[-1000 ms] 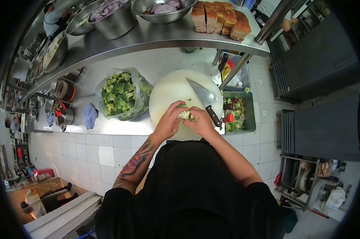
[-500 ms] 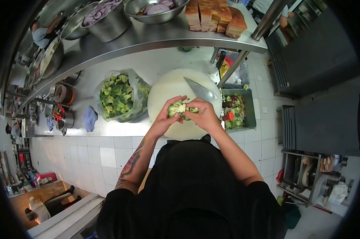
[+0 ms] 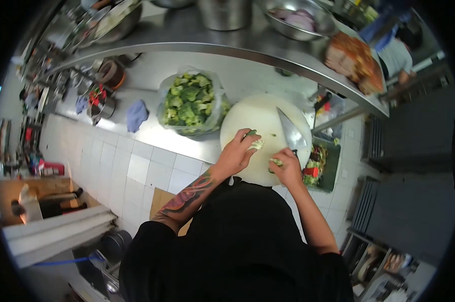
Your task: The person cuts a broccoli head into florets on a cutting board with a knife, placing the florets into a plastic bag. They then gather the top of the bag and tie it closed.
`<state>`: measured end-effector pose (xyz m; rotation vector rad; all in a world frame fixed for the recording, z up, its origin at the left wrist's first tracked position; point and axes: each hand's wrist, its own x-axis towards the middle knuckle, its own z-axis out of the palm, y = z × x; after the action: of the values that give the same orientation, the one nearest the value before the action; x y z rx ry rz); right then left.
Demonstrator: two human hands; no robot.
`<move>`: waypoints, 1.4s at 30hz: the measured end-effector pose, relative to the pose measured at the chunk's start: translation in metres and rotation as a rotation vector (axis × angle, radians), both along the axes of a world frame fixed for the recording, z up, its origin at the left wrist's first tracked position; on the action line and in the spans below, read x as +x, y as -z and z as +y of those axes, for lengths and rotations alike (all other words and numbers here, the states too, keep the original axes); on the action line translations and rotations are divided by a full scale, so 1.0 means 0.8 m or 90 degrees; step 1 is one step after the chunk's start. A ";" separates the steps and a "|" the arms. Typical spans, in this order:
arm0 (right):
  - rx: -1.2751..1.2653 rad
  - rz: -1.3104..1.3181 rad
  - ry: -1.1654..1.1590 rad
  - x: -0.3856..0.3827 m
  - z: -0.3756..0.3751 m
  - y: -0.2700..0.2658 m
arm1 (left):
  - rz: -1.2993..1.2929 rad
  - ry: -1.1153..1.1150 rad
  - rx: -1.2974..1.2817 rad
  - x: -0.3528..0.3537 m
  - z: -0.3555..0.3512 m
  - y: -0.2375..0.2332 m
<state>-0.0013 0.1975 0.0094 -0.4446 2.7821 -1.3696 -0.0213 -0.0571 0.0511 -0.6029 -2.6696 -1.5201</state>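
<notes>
Over the left part of the round white cutting board (image 3: pixel 247 108), my left hand (image 3: pixel 237 153) has its fingers closed on a broccoli piece (image 3: pixel 256 145). My right hand (image 3: pixel 288 168) pinches a smaller broccoli piece (image 3: pixel 276 162) near the board's lower right. The two hands are apart. A wide-bladed knife (image 3: pixel 292 132) lies on the board above my right hand. A tiny green scrap (image 3: pixel 273 135) lies between my left hand and the blade. To the left of the board stands a clear plastic bag (image 3: pixel 218 95) full of broccoli florets (image 3: pixel 190 100).
A green bin (image 3: pixel 330 178) with trimmings stands right of the board. A blue cloth (image 3: pixel 136 116) lies left of the bag. The steel shelf (image 3: pixel 202 45) above holds bowls and browned meat blocks (image 3: pixel 353 60). A co-worker (image 3: pixel 396 55) stands at the upper right.
My hands have separated, each with a broccoli piece. The camera view has turned, so the bag, board and knife appear farther right.
</notes>
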 end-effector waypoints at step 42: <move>0.475 0.096 0.036 -0.327 -0.451 -0.047 | -0.033 -0.171 0.443 -0.142 -0.312 -0.088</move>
<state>-0.2628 -0.1636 0.0466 -0.4386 3.1453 -0.2299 -0.1352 -0.3065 0.1218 -0.1555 -1.9198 -2.1888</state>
